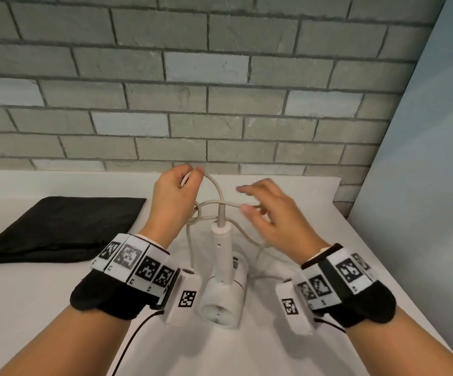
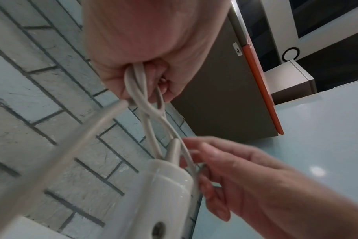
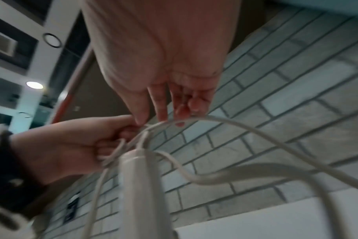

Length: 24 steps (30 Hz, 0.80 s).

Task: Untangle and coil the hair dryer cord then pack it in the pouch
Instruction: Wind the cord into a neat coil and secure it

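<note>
A white hair dryer [image 1: 224, 291] stands head-down on the white table [image 1: 43, 308], with its handle pointing up. Its pale cord [image 1: 214, 185] rises from the handle top in tangled loops with a knot beside the handle. My left hand [image 1: 176, 185] is raised above the handle and grips several strands of cord [image 2: 151, 116] in its curled fingers [image 2: 112, 84]. My right hand [image 1: 260, 210] hovers to the right of the handle, fingers spread and mostly straight, with the fingertips [image 3: 162, 116] touching a cord loop [image 3: 245, 127]. A flat black pouch [image 1: 57, 229] lies on the left.
A grey brick wall [image 1: 192, 104] runs close behind the table. A pale blue panel [image 1: 423, 185] closes off the right side. More cord trails on the table to the right of the dryer [image 1: 260, 275].
</note>
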{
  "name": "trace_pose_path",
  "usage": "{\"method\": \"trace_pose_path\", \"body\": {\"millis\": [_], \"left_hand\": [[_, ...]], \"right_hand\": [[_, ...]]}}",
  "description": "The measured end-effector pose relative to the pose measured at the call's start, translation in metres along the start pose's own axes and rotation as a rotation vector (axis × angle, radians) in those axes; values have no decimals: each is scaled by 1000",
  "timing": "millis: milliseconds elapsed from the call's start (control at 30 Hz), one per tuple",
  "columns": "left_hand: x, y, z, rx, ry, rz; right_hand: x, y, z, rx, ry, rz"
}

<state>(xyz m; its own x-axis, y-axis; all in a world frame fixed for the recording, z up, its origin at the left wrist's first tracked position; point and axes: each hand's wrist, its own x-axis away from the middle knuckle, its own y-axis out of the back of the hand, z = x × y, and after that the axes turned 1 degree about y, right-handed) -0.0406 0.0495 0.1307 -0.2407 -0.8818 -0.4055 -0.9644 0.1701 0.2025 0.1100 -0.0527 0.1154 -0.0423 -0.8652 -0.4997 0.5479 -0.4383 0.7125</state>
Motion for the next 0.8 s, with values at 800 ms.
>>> {"method": "trace_pose_path", "body": {"millis": [800], "left_hand": [[-8, 26, 14, -502, -93, 145]], "right_hand": [[-2, 53, -62, -784, -528, -1012]]}}
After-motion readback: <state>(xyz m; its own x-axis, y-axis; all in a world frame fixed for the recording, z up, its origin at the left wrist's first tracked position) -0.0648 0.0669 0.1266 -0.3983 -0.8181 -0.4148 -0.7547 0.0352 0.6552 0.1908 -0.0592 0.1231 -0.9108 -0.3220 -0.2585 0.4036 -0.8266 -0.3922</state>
